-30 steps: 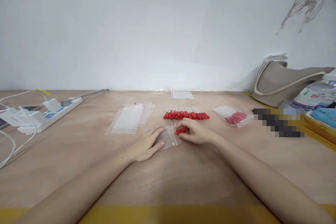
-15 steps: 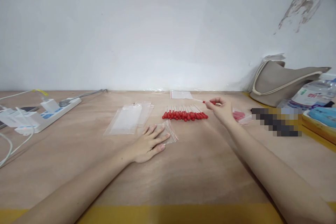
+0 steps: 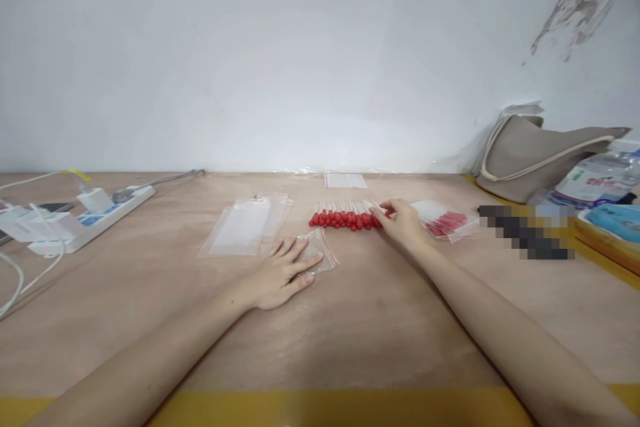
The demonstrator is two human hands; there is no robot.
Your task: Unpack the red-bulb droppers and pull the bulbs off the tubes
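My left hand (image 3: 283, 273) lies flat with fingers spread on a small clear zip bag (image 3: 320, 252) on the wooden table (image 3: 350, 320). My right hand (image 3: 400, 220) rests at the right end of a row of red-tipped white sticks (image 3: 345, 215), fingers curled and pinching at the sticks there. What the fingers hold is hidden. Just right of that hand lies a clear bag filled with red-tipped sticks (image 3: 447, 221).
A stack of empty clear bags (image 3: 247, 225) lies left of the sticks, one more bag (image 3: 345, 181) by the wall. A white power strip with chargers and cables (image 3: 75, 217) sits far left. A grey handbag (image 3: 537, 153), packages and a blue item (image 3: 615, 217) stand right.
My right hand left the bag under my left hand, lifted one stick out to the right, then came back down onto the right end of the stick row. The left hand stayed put.
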